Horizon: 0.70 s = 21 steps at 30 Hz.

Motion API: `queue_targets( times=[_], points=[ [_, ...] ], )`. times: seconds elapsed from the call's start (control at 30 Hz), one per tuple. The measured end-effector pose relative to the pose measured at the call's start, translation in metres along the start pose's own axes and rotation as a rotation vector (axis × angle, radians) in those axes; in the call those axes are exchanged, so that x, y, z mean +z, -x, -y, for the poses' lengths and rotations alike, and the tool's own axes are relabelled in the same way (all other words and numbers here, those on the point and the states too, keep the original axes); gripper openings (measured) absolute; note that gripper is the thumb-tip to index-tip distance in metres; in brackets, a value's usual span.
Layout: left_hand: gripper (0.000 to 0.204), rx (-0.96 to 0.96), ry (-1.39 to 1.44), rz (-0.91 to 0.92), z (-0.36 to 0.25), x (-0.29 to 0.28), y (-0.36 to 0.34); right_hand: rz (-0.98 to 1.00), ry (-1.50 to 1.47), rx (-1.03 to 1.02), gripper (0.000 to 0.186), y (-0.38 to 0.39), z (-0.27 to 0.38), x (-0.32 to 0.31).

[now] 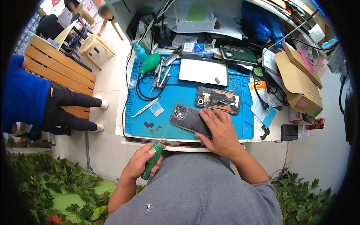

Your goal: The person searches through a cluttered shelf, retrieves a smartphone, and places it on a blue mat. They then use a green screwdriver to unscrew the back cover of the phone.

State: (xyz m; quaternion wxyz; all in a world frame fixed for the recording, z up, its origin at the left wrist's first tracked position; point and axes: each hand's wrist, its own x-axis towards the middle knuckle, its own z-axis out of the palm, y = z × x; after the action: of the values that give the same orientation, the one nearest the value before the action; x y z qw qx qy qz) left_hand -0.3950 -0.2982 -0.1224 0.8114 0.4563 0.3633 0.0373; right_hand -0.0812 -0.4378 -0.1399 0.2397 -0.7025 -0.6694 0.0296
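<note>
My left hand [144, 161] grips a green-handled screwdriver [152, 162], its thin shaft reaching up to the left edge of a dark phone back [189, 119] near its camera bump. My right hand [217, 135] holds that piece down on the blue silicone mat [142, 95], with fingers over its right part and thumb at the lower edge. An opened phone [217, 99] with exposed internals lies just behind it. Left of it are white tweezers [144, 108], a small pale blue card [156, 109] and dark cut pieces [149, 125].
Tools and a green blower [150, 63] sit behind, beside a white board [203, 71]. Cardboard boxes [294, 80], cables and clutter line the right and back. A standing person [22, 97] is at left by a slatted bench [77, 70]; others are farther back. Artificial foliage [56, 183] covers the lower floor edges.
</note>
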Motion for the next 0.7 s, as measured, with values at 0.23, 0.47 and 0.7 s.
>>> queue_targets(
  times=[0.23, 0.47, 0.7],
  points=[
    [0.048, -0.053, -0.016, -0.050, 0.018, 0.008, 0.005, -0.104, -0.132, 0.028, 0.085, 0.002, -0.001, 0.010],
    [0.038, -0.066, -0.012, -0.073, 0.022, 0.008, 0.007, -0.148, -0.153, 0.021, 0.084, 0.004, 0.001, 0.014],
    [0.047, -0.086, -0.043, -0.095, 0.018, 0.017, 0.003, -0.173, -0.168, 0.051, 0.083, 0.009, 0.003, 0.015]
  ],
)
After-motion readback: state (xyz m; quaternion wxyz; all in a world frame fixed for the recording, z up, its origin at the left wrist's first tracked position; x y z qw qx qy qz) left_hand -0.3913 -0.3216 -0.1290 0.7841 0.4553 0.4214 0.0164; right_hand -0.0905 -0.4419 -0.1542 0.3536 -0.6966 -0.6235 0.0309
